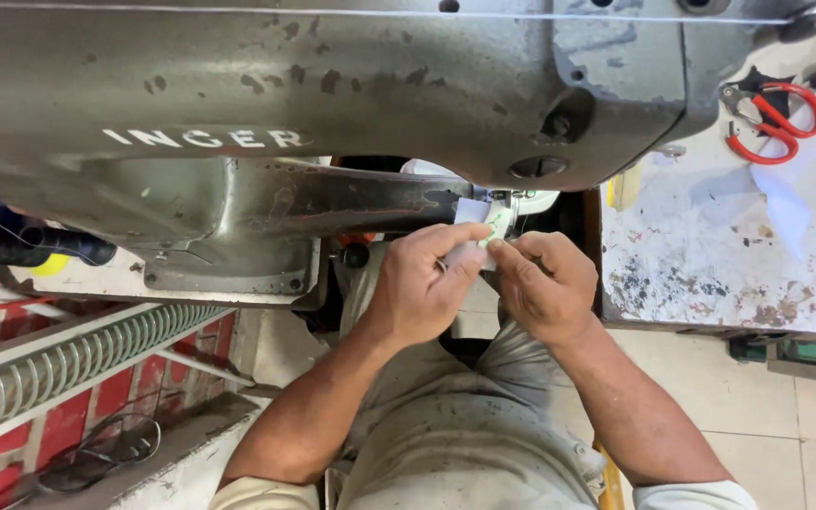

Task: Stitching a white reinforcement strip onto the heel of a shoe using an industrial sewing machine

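So both hands are right up at the needle end of this big old grey sewing machine point(332, 94), which fills the whole top of the view. The left hand point(417, 288) has its fingers pinched around a small white piece with a bit of green on it point(485, 227), thumb on top, and the right hand point(545, 283) is touching it from about 3 o'clock, fingertips pressed onto the same little piece. Neither hand is loose; both are gripping that scrap between them. The piece sits at 12 o'clock from the knuckles, just under the machine's head by the presser foot, though I can't really make out the needle itself. Looks to me like the lining-up stage, getting the piece square under the foot before any stitching. Whatever follows probably calls for a steady hold and fingertips kept away from the needle. Off at 2 o'clock there's a pair of red-handled scissors point(774, 121) lying on a paint-spattered white table point(710, 264), well apart from the hands.
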